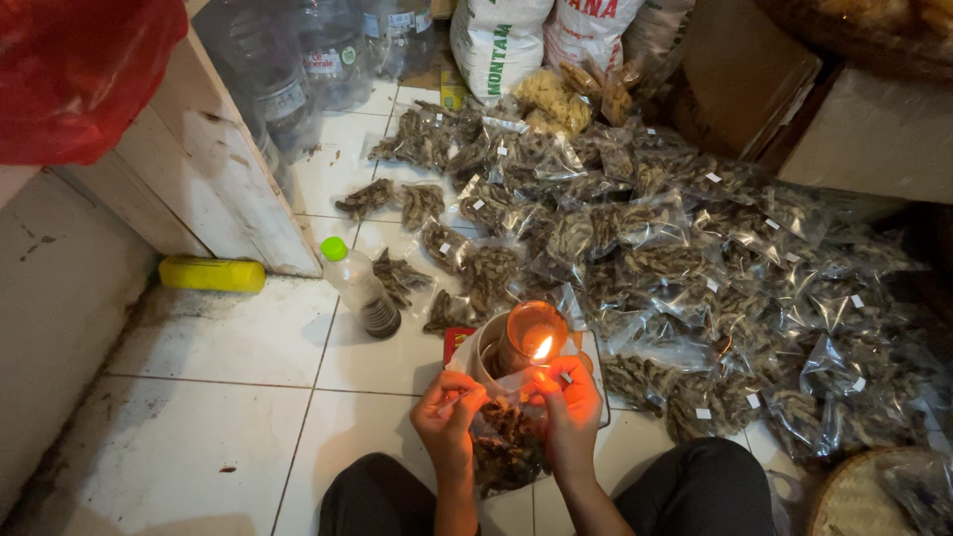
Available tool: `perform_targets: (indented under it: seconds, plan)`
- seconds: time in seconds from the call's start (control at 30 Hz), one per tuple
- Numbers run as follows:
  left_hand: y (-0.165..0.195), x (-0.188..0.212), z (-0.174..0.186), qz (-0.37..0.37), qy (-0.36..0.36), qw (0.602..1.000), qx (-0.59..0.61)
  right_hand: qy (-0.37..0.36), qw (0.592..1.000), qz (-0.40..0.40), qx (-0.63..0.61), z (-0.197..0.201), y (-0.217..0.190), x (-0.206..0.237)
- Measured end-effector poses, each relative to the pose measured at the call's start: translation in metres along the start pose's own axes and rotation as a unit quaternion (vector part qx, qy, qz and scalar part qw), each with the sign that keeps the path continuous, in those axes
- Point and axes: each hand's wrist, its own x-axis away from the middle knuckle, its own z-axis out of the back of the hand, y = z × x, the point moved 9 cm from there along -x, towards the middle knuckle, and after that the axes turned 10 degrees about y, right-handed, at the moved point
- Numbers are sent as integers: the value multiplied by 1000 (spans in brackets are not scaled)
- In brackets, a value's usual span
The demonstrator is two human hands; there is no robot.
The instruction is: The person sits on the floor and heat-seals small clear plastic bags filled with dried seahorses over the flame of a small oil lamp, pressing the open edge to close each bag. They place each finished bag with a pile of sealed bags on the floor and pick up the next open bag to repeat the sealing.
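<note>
Your left hand (449, 409) and right hand (568, 402) are both pinched shut on the top edge of a small clear bag (506, 442) filled with dark dried pieces. The left fingers grip the edge on one side, the right fingers on the other, and the bag hangs between your hands, just above your knees (695, 486). The top of the bag is held right beside a small flame (542, 347), and your right fingertips glow orange from it. The flame burns at a glass lamp (531, 333), which stands on the tiled floor (228, 417) just past your hands.

Beyond the lamp and off to your right, a wide heap of filled bags (695, 268) of the same kind covers the floor, each with a small white label. A plastic bottle with a green cap (359, 288) stands to the left of the lamp, with dark liquid at its bottom. Further left, a yellow tube-shaped thing (211, 275) lies against the foot of a white wooden board (213, 159). White sacks (541, 40) and clear empty bottles (318, 60) stand at the back.
</note>
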Motion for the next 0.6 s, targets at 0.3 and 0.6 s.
perform_targets:
  seconds: [0.3,0.6]
  plan:
    - [2,0,1,-15,-6,1000,0,-1,999,-12,-31,-2,3,1]
    - [2,-3,6,-6,-2,1000,5,-7,999,-25,-47,-7,5,3]
